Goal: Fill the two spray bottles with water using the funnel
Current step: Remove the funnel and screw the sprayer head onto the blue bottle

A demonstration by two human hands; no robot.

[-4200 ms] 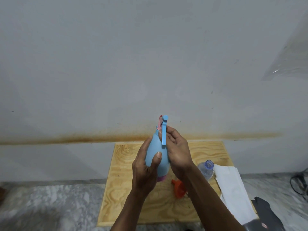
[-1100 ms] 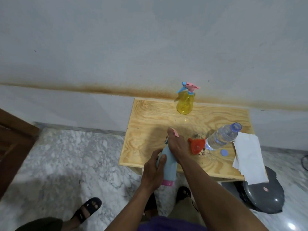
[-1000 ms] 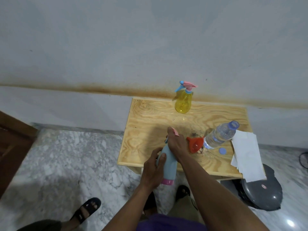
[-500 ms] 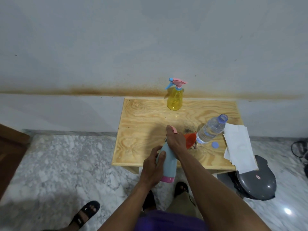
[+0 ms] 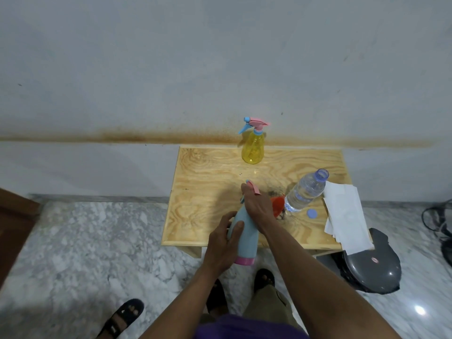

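I hold a light blue spray bottle (image 5: 245, 238) with a pink base above the near edge of the wooden table (image 5: 205, 192). My left hand (image 5: 221, 243) grips its body. My right hand (image 5: 256, 206) wraps around its pink and blue spray head at the top. A yellow spray bottle (image 5: 253, 150) with its spray head on stands at the back of the table. An orange funnel (image 5: 278, 204) lies on the table, partly hidden behind my right hand. Beside it stands an uncapped clear water bottle (image 5: 304, 190), and its blue cap (image 5: 311, 213) lies on the table.
White paper towels (image 5: 346, 214) hang over the table's right edge. A dark grey bin lid (image 5: 371, 267) sits on the marble floor below them. Cables (image 5: 437, 221) lie at the far right. My sandalled feet (image 5: 122, 316) are on the floor. A grey wall backs the table.
Four seconds ago I held the blue bottle high in front of the wall; it is now lower, at the table's near edge. In the last second only my view shifted.
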